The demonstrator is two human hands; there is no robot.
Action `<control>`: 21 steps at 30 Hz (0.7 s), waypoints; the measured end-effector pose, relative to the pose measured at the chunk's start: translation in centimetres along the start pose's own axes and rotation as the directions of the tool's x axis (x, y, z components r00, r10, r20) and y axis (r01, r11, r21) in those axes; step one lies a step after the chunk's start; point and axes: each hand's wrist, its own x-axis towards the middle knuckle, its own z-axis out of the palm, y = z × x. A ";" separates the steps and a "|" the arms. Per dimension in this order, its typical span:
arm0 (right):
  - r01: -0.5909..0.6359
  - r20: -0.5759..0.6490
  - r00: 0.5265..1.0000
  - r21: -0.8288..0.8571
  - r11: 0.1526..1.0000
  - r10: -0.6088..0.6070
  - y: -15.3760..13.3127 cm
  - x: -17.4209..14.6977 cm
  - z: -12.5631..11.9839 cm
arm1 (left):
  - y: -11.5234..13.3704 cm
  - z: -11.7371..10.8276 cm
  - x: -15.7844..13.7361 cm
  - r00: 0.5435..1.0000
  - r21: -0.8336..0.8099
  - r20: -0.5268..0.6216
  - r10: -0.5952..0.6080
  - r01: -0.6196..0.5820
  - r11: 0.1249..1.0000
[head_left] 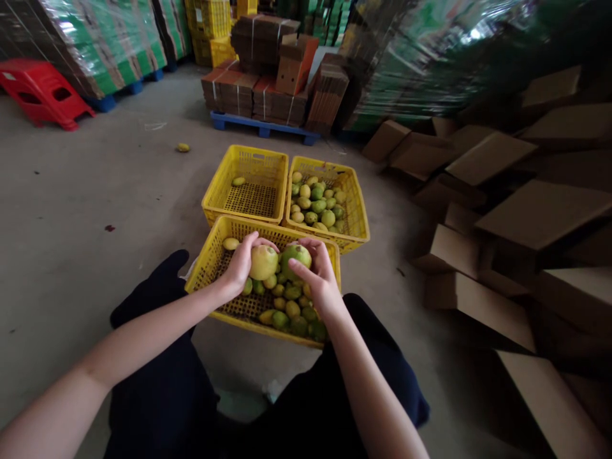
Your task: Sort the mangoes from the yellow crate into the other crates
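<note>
My left hand (241, 261) is closed round a pale yellow lemon (263, 262). Beside it, my right hand (321, 275) grips a green lemon (297, 260), its thumb lying across the front of the fruit. Both lemons are held up close together over the near yellow crate (203, 274). Inside that crate, green and yellow lemons (292, 310) are heaped mostly in the middle and right. A single yellow lemon (231, 243) lies in its far left corner. The fingertips behind the held fruit are partly hidden.
Behind stand two more yellow crates: the left one (210, 191) has one lemon in view, the right one (358, 197) many. One lemon (183, 147) lies on the floor. Cardboard boxes (492, 306) crowd the right. Flattened cartons sit on a blue pallet (264, 127); a red stool (43, 89) stands left.
</note>
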 end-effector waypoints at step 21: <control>-0.342 0.126 0.940 0.369 0.864 0.318 1.6 1.7 0.4 | 0.1 -1.3 1.8 0.943 -0.351 -0.033 -0.331 0.299 0.887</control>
